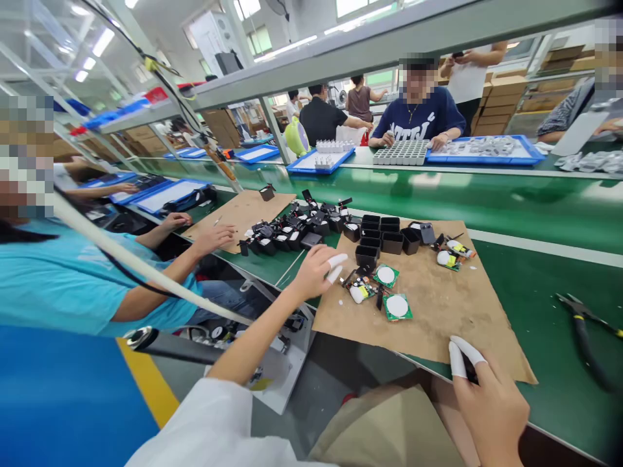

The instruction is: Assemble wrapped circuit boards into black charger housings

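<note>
Left hand (315,272), white finger cots on the two extended fingertips, reaches out over the left edge of the brown cardboard sheet (438,305) lying on the green bench top (535,214); fingers loosely extended, nothing held. Closest to those fingertips, just to their right: a small circuit assembly with black, white and yellow parts (359,288), lying on the cardboard, not touched. Beside it to the right, two green circuit boards with round white discs (392,292), one farther, one nearer. Right hand (489,399) sits at the near edge of the cardboard, cots on two fingers, fingers curled and pinched on a small dark object (470,371); the object is mostly hidden, identity cannot be told. Farther back on the cardboard: a cluster of open black plastic square housings (382,237), standing close together. To their right, two more small circuit assemblies with white and yellow parts (452,254). To the left of the housings, across the sheet edge, a pile of black housings with attached parts (292,230). Far right on the bench: black-handled pliers (584,331), well apart from both hands. At left, a person in a light blue shirt (63,279) with a hand on a second cardboard sheet (238,211). Across the green conveyor, a person in a dark blue shirt (418,117) sits behind a grey compartment tray (402,152) and a blue tray (487,149).
</note>
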`<control>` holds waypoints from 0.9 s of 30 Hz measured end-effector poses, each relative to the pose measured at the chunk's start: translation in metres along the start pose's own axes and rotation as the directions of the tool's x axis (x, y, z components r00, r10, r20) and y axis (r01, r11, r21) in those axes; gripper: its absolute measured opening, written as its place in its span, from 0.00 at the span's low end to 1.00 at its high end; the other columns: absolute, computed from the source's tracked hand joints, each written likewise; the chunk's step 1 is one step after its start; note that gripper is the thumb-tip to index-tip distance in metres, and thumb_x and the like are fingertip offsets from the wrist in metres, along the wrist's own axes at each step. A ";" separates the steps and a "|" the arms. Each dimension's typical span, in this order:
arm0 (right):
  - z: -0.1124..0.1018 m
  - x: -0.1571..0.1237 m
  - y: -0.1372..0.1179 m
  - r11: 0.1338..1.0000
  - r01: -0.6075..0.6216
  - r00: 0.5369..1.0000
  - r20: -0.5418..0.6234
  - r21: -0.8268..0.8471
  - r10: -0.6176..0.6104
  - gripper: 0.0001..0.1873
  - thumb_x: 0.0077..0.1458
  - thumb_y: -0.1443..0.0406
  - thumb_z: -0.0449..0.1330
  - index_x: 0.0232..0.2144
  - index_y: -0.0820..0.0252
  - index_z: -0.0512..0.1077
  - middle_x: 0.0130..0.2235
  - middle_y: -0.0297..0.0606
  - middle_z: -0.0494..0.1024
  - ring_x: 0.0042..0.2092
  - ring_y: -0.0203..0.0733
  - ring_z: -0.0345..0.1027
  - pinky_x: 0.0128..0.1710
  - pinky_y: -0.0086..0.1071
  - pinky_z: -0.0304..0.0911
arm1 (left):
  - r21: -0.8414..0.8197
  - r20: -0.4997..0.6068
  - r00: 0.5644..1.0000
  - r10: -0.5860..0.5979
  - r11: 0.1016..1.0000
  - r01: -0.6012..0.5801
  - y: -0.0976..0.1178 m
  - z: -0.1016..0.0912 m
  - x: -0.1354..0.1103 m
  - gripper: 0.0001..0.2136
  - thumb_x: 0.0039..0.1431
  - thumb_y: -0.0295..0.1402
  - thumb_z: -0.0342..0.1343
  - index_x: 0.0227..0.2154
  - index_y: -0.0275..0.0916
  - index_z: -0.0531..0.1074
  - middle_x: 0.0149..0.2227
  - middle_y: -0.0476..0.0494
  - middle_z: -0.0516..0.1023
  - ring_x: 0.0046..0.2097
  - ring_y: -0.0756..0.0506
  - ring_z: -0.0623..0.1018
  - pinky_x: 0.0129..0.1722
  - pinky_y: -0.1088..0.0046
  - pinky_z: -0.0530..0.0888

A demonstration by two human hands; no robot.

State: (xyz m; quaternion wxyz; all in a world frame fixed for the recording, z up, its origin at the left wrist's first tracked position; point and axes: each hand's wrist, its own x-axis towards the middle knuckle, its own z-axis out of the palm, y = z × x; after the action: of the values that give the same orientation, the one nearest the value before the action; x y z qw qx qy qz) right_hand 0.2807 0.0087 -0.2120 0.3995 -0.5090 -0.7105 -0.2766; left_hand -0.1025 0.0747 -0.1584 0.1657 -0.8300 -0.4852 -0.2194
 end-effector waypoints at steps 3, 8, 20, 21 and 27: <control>-0.001 -0.002 -0.002 0.998 -0.056 0.997 0.047 0.039 0.054 0.12 0.68 0.64 0.59 0.37 0.61 0.82 0.30 0.37 0.82 0.29 0.36 0.72 0.29 0.29 0.59 | -0.155 -0.084 0.987 -0.137 0.980 0.123 0.051 0.001 -0.024 0.19 0.69 0.32 0.51 0.61 0.46 0.71 0.54 0.38 0.81 0.55 0.39 0.79 0.57 0.55 0.75; -0.004 -0.004 -0.002 0.991 -0.088 0.991 0.107 0.101 0.077 0.11 0.68 0.63 0.60 0.40 0.61 0.82 0.31 0.37 0.81 0.31 0.36 0.72 0.30 0.29 0.60 | -0.059 -0.207 0.849 -0.487 0.872 0.486 0.016 0.022 -0.027 0.24 0.67 0.37 0.53 0.64 0.39 0.68 0.56 0.29 0.77 0.57 0.32 0.77 0.58 0.47 0.75; -0.004 0.002 -0.003 1.000 -0.007 0.999 0.033 0.002 0.007 0.12 0.68 0.65 0.60 0.34 0.62 0.80 0.28 0.35 0.79 0.29 0.37 0.68 0.25 0.30 0.54 | 0.038 -0.229 0.779 -0.583 0.795 0.606 -0.050 0.043 -0.006 0.32 0.55 0.28 0.60 0.64 0.39 0.65 0.55 0.28 0.76 0.59 0.28 0.74 0.55 0.43 0.74; -0.004 0.002 -0.003 1.000 0.002 0.999 0.035 0.000 -0.002 0.12 0.68 0.65 0.60 0.34 0.62 0.80 0.28 0.35 0.79 0.29 0.37 0.69 0.25 0.30 0.54 | 0.046 -0.228 0.810 -0.540 0.825 0.563 -0.045 0.041 -0.008 0.34 0.54 0.24 0.57 0.66 0.39 0.63 0.57 0.29 0.76 0.59 0.30 0.75 0.56 0.46 0.74; -0.003 0.001 0.000 1.000 0.029 0.999 0.027 -0.007 -0.029 0.09 0.67 0.66 0.62 0.35 0.62 0.80 0.27 0.34 0.79 0.27 0.36 0.69 0.24 0.30 0.53 | 0.126 -0.186 0.868 -0.461 0.864 0.487 -0.036 0.032 -0.002 0.30 0.53 0.17 0.49 0.60 0.35 0.71 0.57 0.28 0.79 0.61 0.32 0.76 0.56 0.50 0.72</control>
State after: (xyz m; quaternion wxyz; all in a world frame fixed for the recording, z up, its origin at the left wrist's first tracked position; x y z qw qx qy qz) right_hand 0.2810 0.0069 -0.2094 0.3840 -0.5038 -0.7221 -0.2783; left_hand -0.1289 0.1059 -0.1845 0.2122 -0.6490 -0.6776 -0.2731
